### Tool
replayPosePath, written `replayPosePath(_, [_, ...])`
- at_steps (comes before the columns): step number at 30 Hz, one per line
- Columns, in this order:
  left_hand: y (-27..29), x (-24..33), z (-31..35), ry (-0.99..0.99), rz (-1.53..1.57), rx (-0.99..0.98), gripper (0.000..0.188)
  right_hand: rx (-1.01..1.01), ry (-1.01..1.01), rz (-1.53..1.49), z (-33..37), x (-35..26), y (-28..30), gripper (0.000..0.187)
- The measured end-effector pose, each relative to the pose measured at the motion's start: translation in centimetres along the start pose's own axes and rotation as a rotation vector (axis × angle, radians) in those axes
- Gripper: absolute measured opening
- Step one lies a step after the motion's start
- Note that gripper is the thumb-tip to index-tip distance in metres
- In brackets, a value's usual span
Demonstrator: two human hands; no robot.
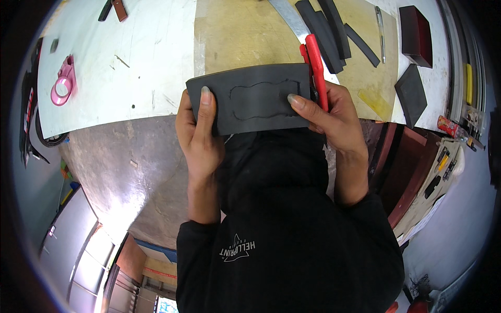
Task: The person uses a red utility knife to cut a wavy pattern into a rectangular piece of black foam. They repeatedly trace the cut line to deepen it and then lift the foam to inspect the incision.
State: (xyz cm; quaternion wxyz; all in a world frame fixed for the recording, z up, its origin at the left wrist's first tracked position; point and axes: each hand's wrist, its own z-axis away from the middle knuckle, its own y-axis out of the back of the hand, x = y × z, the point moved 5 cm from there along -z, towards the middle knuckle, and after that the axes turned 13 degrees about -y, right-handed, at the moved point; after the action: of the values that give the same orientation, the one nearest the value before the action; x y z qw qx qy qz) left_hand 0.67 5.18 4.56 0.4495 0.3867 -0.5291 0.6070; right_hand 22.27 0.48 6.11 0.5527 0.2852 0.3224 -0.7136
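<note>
A black foam sheet [222, 112] is held up in front of me, just past the table's near edge. Its face bears a wavy, rounded outline, and I cannot tell whether that is drawn or cut. My left hand [202, 125] grips the sheet's left end, thumb on the face and fingers behind. At the other end my right hand [334, 117] pinches it, with the thumb beside a small dark mark inside the outline. A red-handled cutter [315, 62] stands upright against that hand, seemingly tucked in its fingers; its lower part is partly hidden.
Beyond the sheet lie a metal ruler [291, 20], black foam strips [319, 36] and a pen [381, 34] on a yellowish mat [235, 34]. To the right are a dark red box [416, 36] and a black square piece [411, 94]. A pink tape dispenser [63, 83] sits left.
</note>
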Motion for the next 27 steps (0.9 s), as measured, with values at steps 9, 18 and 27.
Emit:
replayPosePath(9, [0.0,-1.0,-0.3,0.044,0.127,-0.019,0.028,-0.018,0.052,-0.02,-0.3,0.3,0.2,0.027])
replayPosePath(18, [-0.1,0.3,-0.5,-0.067,-0.009,-0.049,0.027,0.082,0.179,0.16,-0.7,-0.3,0.8,0.032])
replayPosePath(27, [-0.4,-0.2,-0.7,-0.054,0.328,-0.081,0.032,0.256,0.066,0.127,-0.8,1.5,0.7,0.028])
